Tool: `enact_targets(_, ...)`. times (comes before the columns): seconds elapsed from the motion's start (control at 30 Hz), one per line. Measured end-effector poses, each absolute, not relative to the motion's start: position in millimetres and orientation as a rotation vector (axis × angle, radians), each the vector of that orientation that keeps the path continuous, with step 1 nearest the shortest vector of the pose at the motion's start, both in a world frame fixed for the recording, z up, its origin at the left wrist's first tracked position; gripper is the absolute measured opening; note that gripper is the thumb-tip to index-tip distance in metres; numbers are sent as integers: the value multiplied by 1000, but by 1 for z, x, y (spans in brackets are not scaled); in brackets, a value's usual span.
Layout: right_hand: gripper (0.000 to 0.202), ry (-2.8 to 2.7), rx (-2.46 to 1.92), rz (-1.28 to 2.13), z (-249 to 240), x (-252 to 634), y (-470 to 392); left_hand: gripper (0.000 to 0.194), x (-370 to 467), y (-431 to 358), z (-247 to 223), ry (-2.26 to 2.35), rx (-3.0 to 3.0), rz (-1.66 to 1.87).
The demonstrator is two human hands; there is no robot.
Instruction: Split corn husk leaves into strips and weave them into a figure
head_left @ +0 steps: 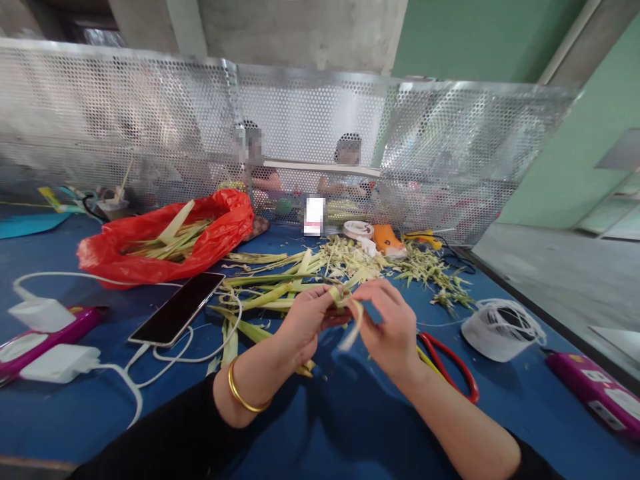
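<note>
My left hand (313,317), with a gold bangle (243,393) at its wrist, pinches a pale green leaf strip, perhaps corn husk, over the middle of the table. Close beside it, my right hand (385,317) grips the same leaf strip (356,327), whose loose end hangs down between the hands. The fingers partly hide the folded part. Under and behind my left hand lie long husk-like leaves (265,297). Red-handled scissors (463,373) lie below my right wrist, partly covered by it.
A red plastic bag (135,263) of leaves, a phone (177,310) and white cables lie left. Leaf scraps (350,260), tape (357,230) and an orange packet (387,240) sit behind. A white cord spool (500,330) stands right. A perforated metal screen (310,113) separates two people beyond.
</note>
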State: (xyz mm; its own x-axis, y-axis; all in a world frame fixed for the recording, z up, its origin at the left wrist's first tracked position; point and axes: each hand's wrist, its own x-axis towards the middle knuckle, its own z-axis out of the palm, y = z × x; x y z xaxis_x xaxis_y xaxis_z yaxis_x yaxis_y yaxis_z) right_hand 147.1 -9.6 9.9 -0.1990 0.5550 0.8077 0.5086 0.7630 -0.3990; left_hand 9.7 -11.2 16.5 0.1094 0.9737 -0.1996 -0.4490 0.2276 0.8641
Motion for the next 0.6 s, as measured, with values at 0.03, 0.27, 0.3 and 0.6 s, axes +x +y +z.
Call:
enact_targets(0.03,9,-1760,-912,235,10,148,-7,22,10,-12,17,935,758,1196)
enact_targets(0.27,22,-1233,-1073,1212,-1,142,8,19,10,-11,19,1006,791,1188)
enact_targets(0.3,22,-1177,-1061,1271,-1,141,9,17,9,-10,20,997,792,1179)
enact_targets(0.6,20,-1078,-1147,1292,8,142,7,18,3,-12,26,871,923,1083)
